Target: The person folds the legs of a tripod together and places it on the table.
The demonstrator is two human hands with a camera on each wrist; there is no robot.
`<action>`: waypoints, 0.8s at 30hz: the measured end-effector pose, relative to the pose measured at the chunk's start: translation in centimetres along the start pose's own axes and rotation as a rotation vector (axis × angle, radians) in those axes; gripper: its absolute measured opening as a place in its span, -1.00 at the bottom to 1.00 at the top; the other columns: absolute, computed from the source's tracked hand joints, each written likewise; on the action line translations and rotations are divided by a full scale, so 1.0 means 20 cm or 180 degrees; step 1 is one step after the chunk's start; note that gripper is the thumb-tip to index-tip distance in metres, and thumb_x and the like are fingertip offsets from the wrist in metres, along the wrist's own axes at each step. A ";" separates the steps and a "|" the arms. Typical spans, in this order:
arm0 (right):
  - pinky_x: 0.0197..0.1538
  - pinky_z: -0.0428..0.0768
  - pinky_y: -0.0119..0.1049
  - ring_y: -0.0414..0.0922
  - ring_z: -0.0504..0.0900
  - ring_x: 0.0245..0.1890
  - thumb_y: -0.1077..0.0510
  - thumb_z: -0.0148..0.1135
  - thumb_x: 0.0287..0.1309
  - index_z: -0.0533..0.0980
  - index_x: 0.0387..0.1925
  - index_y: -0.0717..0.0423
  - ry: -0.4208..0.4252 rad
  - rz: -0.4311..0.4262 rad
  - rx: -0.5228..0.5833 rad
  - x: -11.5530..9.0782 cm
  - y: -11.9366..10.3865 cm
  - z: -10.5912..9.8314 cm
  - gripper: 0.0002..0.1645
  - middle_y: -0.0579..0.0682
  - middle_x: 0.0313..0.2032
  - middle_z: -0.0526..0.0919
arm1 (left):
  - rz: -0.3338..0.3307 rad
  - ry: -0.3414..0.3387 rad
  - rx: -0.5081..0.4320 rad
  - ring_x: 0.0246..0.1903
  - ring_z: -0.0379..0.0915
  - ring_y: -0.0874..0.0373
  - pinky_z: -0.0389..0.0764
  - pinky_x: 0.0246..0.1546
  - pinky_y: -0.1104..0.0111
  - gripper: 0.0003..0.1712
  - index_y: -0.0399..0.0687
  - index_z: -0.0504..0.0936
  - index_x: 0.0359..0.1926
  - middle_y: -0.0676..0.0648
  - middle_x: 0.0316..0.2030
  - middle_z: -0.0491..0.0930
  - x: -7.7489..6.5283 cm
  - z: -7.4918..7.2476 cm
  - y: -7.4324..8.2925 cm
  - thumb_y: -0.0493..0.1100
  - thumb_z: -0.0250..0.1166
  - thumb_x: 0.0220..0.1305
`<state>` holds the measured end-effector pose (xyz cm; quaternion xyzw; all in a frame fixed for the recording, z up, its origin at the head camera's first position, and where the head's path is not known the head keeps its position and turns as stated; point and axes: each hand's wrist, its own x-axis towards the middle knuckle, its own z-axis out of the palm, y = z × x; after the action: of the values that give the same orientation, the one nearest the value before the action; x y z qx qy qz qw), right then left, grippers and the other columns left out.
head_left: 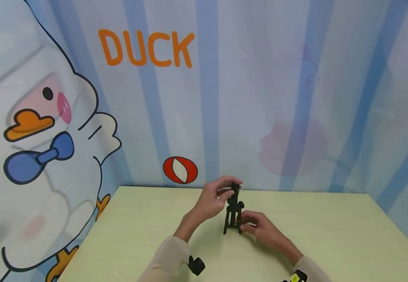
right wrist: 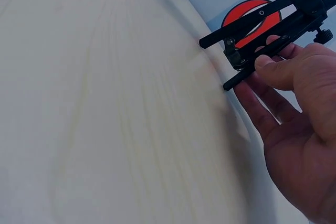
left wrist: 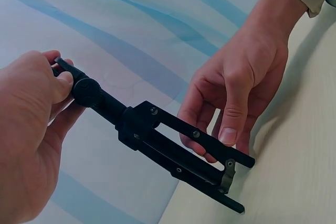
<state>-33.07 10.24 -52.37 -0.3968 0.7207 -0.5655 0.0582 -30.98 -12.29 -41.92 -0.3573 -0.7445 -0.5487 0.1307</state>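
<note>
A small black tripod (head_left: 233, 211) stands upright at the table's middle, its short legs a little spread and joined by a brace low down. My left hand (head_left: 212, 197) grips its head from the left; in the left wrist view, thumb and fingers (left wrist: 64, 80) pinch the top part above a round knob. Low on the right side, my right hand (head_left: 262, 229) holds one leg between thumb and fingers. The right wrist view shows that thumb (right wrist: 268, 62) on the leg, close above its foot, and a small screw knob (right wrist: 323, 36) farther up the tripod.
The pale yellow tabletop (head_left: 137, 235) spreads around both hands. Behind it hangs a blue-striped cloth backdrop (head_left: 246, 98) with a printed duck (head_left: 38, 156) on the left and a red ball print (head_left: 180, 170) near the table's back edge.
</note>
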 end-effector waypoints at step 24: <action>-0.05 0.75 -0.29 -0.07 0.73 -0.17 0.32 0.47 0.21 0.59 -0.08 0.23 0.0490 0.0386 -0.0209 -0.01 -0.03 0.10 -0.72 0.11 -0.21 0.72 | 0.0059 -0.0499 0.0797 -0.04 0.65 0.06 0.69 0.06 0.33 -0.69 -0.16 0.66 0.15 -0.12 0.06 0.65 0.08 -0.09 0.09 -0.35 0.29 0.43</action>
<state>-31.58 8.73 -52.72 -0.3095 0.7639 -0.5658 0.0237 -31.27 -13.18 -39.08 -0.3868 -0.8116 -0.4207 0.1208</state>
